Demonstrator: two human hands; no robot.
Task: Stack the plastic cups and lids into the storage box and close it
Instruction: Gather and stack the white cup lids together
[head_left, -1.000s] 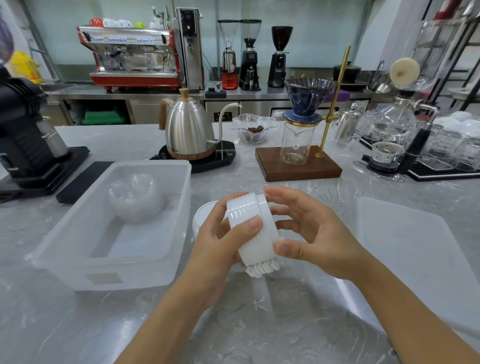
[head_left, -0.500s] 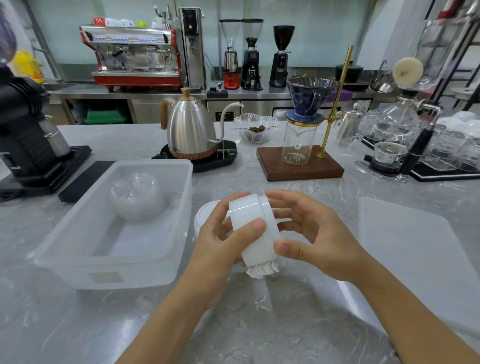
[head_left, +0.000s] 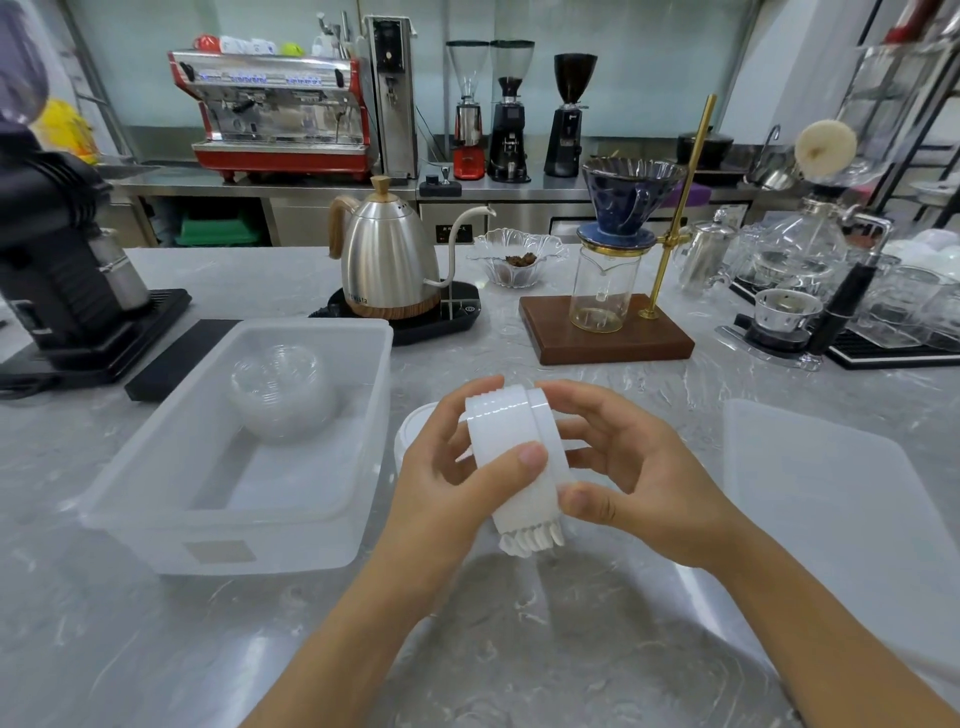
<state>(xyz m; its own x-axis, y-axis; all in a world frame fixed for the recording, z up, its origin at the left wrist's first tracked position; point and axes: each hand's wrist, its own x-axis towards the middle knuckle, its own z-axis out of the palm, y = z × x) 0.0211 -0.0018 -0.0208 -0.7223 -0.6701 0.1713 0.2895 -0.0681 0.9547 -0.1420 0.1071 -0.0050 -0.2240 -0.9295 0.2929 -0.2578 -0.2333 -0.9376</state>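
One storage box (head_left: 270, 499) sits open on the table (head_left: 519, 649), with one nested stack of clear cups (head_left: 283, 402) lying inside at its far end; one box lid (head_left: 841, 499) lies flat on the table to the right. Both hands hold a single stack of white lids (head_left: 511, 457) on edge above the table, just right of the box. The left hand (head_left: 447, 478) curls round the stack, thumb pressed on its near side; the right hand (head_left: 639, 483) pinches its right end between thumb and fingers. Both forearms reach in from below, converging at the stack.
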